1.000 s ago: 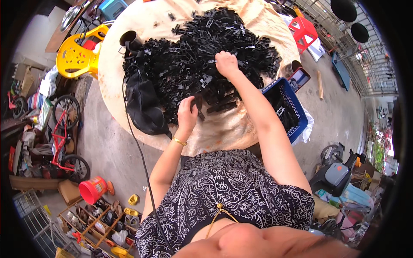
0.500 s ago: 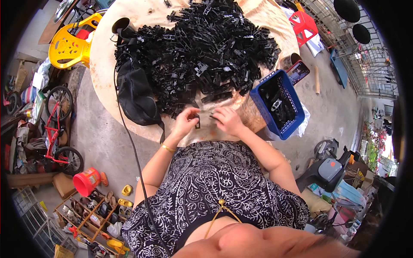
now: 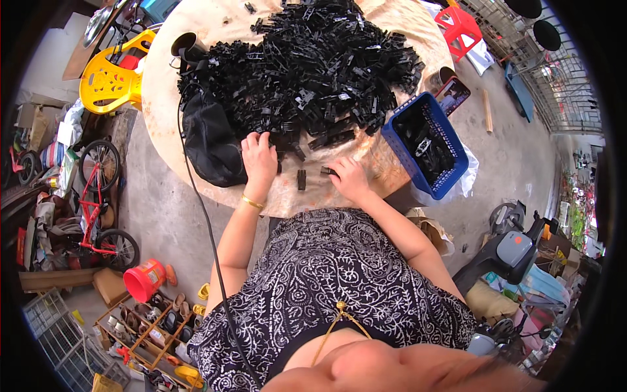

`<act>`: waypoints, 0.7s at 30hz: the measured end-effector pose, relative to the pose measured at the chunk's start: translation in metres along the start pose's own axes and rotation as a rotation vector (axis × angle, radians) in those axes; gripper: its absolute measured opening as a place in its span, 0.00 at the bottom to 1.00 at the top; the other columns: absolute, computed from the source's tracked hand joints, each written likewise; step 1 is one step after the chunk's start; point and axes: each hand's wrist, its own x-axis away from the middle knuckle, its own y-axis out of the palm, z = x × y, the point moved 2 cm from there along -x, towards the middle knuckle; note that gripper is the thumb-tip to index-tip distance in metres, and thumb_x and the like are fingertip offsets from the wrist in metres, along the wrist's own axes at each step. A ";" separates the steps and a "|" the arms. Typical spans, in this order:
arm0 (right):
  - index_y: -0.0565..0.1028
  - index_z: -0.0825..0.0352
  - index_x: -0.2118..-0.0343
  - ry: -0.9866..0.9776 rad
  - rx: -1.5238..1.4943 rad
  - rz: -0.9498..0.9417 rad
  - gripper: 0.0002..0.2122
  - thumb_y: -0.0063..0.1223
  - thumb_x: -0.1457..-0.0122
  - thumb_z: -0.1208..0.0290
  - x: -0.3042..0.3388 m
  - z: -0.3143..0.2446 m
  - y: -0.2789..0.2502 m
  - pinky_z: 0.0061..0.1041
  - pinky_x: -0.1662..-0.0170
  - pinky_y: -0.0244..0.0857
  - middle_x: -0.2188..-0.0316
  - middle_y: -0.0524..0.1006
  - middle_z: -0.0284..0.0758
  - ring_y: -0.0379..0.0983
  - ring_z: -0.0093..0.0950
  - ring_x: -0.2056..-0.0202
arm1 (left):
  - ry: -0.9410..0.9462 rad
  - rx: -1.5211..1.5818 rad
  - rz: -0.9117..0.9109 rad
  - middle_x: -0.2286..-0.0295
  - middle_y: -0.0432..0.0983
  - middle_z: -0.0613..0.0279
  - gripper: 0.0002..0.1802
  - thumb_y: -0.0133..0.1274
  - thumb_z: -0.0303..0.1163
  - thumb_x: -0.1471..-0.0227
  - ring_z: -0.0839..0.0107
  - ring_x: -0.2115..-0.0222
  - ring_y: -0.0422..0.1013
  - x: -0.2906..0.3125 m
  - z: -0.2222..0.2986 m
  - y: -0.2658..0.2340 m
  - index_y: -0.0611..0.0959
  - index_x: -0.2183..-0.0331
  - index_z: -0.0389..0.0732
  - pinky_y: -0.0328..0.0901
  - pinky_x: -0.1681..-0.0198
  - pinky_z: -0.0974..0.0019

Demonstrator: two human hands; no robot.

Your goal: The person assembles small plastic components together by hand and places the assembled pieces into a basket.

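Observation:
A large heap of small black plastic parts [image 3: 313, 72] covers much of the round table [image 3: 163, 140]. My left hand [image 3: 260, 158] reaches to the heap's near left edge, fingers stretched out, beside a black fabric bag [image 3: 212, 147]. Between thumb and fingers of my right hand [image 3: 351, 179] is a small black plastic part [image 3: 328, 171], partly hidden by the fingers. One loose black plastic piece [image 3: 301, 179] lies on the tabletop between my hands.
A blue plastic basket [image 3: 457, 186] holding black parts stands at the table's right edge, with a phone [image 3: 452, 96] behind it. A dark cup [image 3: 185, 44] stands far left. A black cable [image 3: 204, 228] runs down past my left arm. A yellow chair [image 3: 108, 81] is left of the table.
My left hand has moved up and left to the heap, leaving the loose piece on the tabletop. My right hand has shifted slightly right, still with a part. The whole view has shifted a little.

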 end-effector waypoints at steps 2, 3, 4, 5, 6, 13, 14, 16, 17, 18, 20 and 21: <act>0.73 0.63 0.65 -0.012 -0.008 0.028 0.13 0.56 0.57 0.72 0.003 0.000 -0.001 0.32 0.58 0.60 0.66 0.70 0.34 0.66 0.34 0.60 | -0.043 -0.009 -0.073 0.65 0.67 0.53 0.18 0.57 0.26 0.61 0.56 0.63 0.64 -0.005 -0.011 0.005 0.75 0.62 0.39 0.62 0.58 0.61; 0.73 0.63 0.66 -0.025 -0.017 0.052 0.13 0.56 0.58 0.73 0.004 -0.001 -0.002 0.32 0.57 0.60 0.66 0.70 0.34 0.66 0.35 0.60 | -0.040 -0.008 -0.071 0.65 0.67 0.53 0.18 0.57 0.26 0.61 0.56 0.63 0.64 -0.007 -0.015 0.009 0.75 0.62 0.39 0.62 0.58 0.61; 0.73 0.63 0.66 -0.026 -0.015 0.056 0.13 0.56 0.58 0.73 0.004 0.000 -0.001 0.32 0.57 0.60 0.66 0.70 0.34 0.66 0.35 0.60 | -0.031 0.030 -0.064 0.66 0.67 0.53 0.15 0.57 0.26 0.60 0.56 0.64 0.65 -0.009 -0.018 0.013 0.76 0.65 0.38 0.63 0.60 0.61; 0.74 0.63 0.66 -0.029 -0.028 0.071 0.12 0.56 0.58 0.73 0.004 0.000 -0.002 0.33 0.56 0.60 0.66 0.70 0.34 0.66 0.35 0.59 | -0.019 0.071 -0.059 0.67 0.68 0.53 0.13 0.57 0.26 0.60 0.55 0.66 0.67 -0.010 -0.019 0.015 0.77 0.67 0.37 0.64 0.62 0.61; 0.74 0.63 0.67 -0.032 -0.040 0.087 0.12 0.56 0.58 0.73 0.005 0.000 -0.002 0.33 0.56 0.60 0.66 0.70 0.34 0.66 0.35 0.59 | -0.013 0.073 -0.059 0.67 0.68 0.53 0.13 0.57 0.26 0.60 0.55 0.66 0.67 -0.010 -0.021 0.015 0.77 0.67 0.37 0.64 0.62 0.61; 0.74 0.64 0.66 -0.009 -0.060 0.082 0.12 0.56 0.58 0.73 0.008 0.002 -0.004 0.33 0.55 0.60 0.67 0.71 0.34 0.66 0.35 0.60 | 0.074 0.106 -0.041 0.69 0.68 0.53 0.04 0.54 0.23 0.59 0.55 0.67 0.67 -0.002 -0.024 0.017 0.78 0.75 0.35 0.64 0.62 0.61; 0.75 0.63 0.67 0.006 -0.083 0.089 0.12 0.56 0.57 0.73 0.009 0.003 -0.003 0.33 0.56 0.60 0.67 0.71 0.34 0.66 0.35 0.60 | 0.082 0.135 0.007 0.69 0.68 0.53 0.04 0.54 0.22 0.59 0.56 0.67 0.67 -0.003 -0.024 0.014 0.78 0.75 0.35 0.63 0.62 0.61; 0.75 0.63 0.67 0.028 -0.106 0.097 0.11 0.57 0.57 0.73 0.011 0.006 -0.002 0.32 0.56 0.61 0.68 0.71 0.34 0.66 0.34 0.61 | 0.077 0.137 0.006 0.68 0.69 0.53 0.04 0.53 0.22 0.59 0.56 0.66 0.67 -0.003 -0.022 0.013 0.77 0.74 0.34 0.63 0.60 0.61; 0.76 0.62 0.68 0.028 -0.118 0.109 0.10 0.56 0.57 0.73 0.011 0.007 -0.002 0.32 0.57 0.61 0.68 0.71 0.33 0.67 0.34 0.62 | 0.103 0.149 0.083 0.66 0.69 0.53 0.04 0.53 0.22 0.58 0.57 0.65 0.67 -0.003 -0.020 0.009 0.77 0.74 0.34 0.64 0.61 0.62; 0.76 0.62 0.69 0.030 -0.129 0.122 0.10 0.56 0.57 0.73 0.012 0.008 -0.002 0.32 0.57 0.61 0.68 0.72 0.33 0.67 0.34 0.62 | 0.129 0.161 0.160 0.65 0.70 0.53 0.05 0.53 0.22 0.58 0.58 0.65 0.67 -0.003 -0.019 0.007 0.76 0.73 0.34 0.64 0.63 0.63; 0.76 0.62 0.69 0.030 -0.117 0.131 0.09 0.56 0.57 0.73 0.013 0.010 -0.001 0.32 0.58 0.62 0.69 0.72 0.32 0.67 0.34 0.63 | 0.085 0.283 0.122 0.65 0.71 0.55 0.05 0.53 0.24 0.54 0.65 0.68 0.70 0.001 -0.020 0.015 0.75 0.72 0.34 0.66 0.66 0.68; 0.76 0.62 0.69 0.026 -0.103 0.141 0.09 0.56 0.57 0.73 0.014 0.011 -0.001 0.31 0.58 0.62 0.69 0.72 0.32 0.67 0.34 0.63 | -0.156 0.672 -0.069 0.67 0.72 0.58 0.04 0.52 0.25 0.52 0.69 0.70 0.70 0.007 -0.015 0.020 0.74 0.71 0.35 0.66 0.68 0.69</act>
